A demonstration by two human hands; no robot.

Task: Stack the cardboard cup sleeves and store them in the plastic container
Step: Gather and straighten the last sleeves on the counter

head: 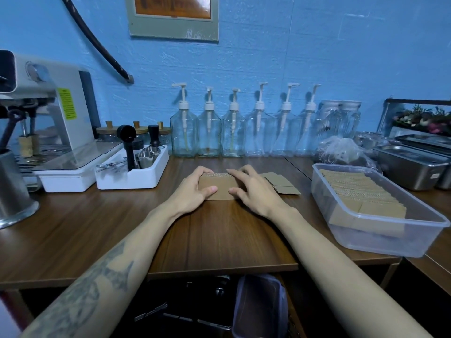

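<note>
Head view: nearest me, I have both hands on a small stack of flat brown cardboard cup sleeves (219, 189) lying mid-table, its long axis left to right. My left hand (192, 191) curls round its left end and my right hand (251, 191) its right end, thumbs on the near edge. It looks light, stiff but creasable and apt to slide apart, so I'd grip both ends. A few loose sleeves (280, 184) lie just right; the clear rectangular plastic container (380, 237), part filled, sits farther right.

Both forearms bare, no sleeves in view. Left forearm (83, 286) bore large grey-black tattoo, fish-like shape with fins and mottled shading. Right forearm (324, 259) unmarked. Left hand (192, 191) and right hand (253, 191) bare, nails short.
</note>
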